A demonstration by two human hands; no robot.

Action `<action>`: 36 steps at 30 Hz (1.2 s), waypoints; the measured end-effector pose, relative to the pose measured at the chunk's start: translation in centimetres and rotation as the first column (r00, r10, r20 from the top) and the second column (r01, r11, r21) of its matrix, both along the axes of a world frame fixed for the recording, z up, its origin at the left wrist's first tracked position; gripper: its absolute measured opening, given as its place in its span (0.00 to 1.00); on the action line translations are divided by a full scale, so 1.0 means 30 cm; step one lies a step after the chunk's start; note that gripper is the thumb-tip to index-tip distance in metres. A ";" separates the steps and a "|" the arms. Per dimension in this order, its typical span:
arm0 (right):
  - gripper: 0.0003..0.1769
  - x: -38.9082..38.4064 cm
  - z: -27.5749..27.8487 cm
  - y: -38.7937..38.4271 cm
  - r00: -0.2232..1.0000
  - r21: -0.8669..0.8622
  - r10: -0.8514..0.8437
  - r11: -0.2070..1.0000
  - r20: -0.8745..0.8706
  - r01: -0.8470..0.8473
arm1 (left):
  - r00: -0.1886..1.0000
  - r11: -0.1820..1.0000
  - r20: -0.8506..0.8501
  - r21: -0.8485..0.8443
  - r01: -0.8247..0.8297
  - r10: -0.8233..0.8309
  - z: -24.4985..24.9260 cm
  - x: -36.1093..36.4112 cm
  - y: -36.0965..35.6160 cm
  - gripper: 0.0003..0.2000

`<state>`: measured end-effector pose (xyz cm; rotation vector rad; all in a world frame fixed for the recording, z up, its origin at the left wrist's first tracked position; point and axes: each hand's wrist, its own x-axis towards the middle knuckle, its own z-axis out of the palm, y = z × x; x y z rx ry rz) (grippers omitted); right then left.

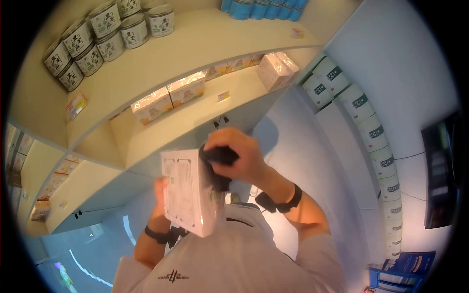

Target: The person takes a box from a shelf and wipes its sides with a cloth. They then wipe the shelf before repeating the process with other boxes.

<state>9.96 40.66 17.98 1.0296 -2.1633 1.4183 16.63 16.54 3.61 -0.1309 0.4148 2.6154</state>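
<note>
A pale pink-white box [183,190] with fine print and outlined panels is held upright in front of my chest. My left hand [160,195] grips it from the left, its fingers partly hidden behind the box. My right hand [237,151] is closed around a dark, cloth-like bundle [222,157], pressed against the box's right side. The exact kind of that black thing is hard to make out. Black straps with small devices circle both wrists.
A curved shelf [195,41] ahead carries stacked white-and-black cans [105,22] and blue cans [241,9]. Wrapped boxes [185,88] stand on the lower shelf. White cartons [359,100] line the right wall, near a dark screen [441,171] and a blue chair [393,279].
</note>
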 end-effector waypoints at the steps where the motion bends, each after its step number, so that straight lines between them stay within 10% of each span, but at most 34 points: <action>1: 0.21 0.013 -0.005 -0.002 0.997 -0.033 0.074 0.997 0.003 -0.074 | 1.000 0.998 0.020 0.055 -0.003 0.002 0.000 0.004 -0.002 0.30; 5: 0.21 0.026 -0.032 0.038 0.988 0.051 -0.027 0.998 -0.154 0.036 | 0.990 0.876 -0.054 -0.462 -0.139 0.129 -0.225 0.025 -0.028 0.28; 8: 0.21 0.051 -0.040 0.072 0.972 -0.074 -0.169 0.985 -0.162 0.159 | 0.997 0.998 0.069 0.038 0.042 -0.044 -0.241 -0.047 -0.009 0.28; 13: 0.23 0.040 -0.088 0.202 0.882 -0.130 -0.226 0.944 0.414 0.303 | 0.971 0.982 0.166 -0.043 0.183 -0.174 -0.016 -0.036 0.076 0.39; 15: 0.38 0.015 -0.114 0.265 0.531 -0.177 0.099 0.980 0.841 0.097 | 0.968 0.981 0.185 -0.055 0.184 -0.171 -0.004 -0.068 0.119 0.39; 18: 0.62 -0.028 -0.191 0.328 0.529 0.013 0.097 0.980 0.843 -0.200 | 0.949 0.909 -0.041 0.275 0.313 -0.314 -0.073 -0.127 0.180 0.32; 25: 0.60 -0.258 -0.234 0.531 0.728 0.197 0.250 0.861 0.638 -0.468 | 0.901 0.892 -0.042 -0.167 0.420 -0.432 0.024 -0.220 0.437 0.33; 36: 0.55 -0.606 -0.405 1.097 0.595 -0.029 0.321 0.894 0.737 -0.447 | 0.901 0.625 -0.024 -0.728 0.281 -0.433 0.145 -0.605 0.967 0.36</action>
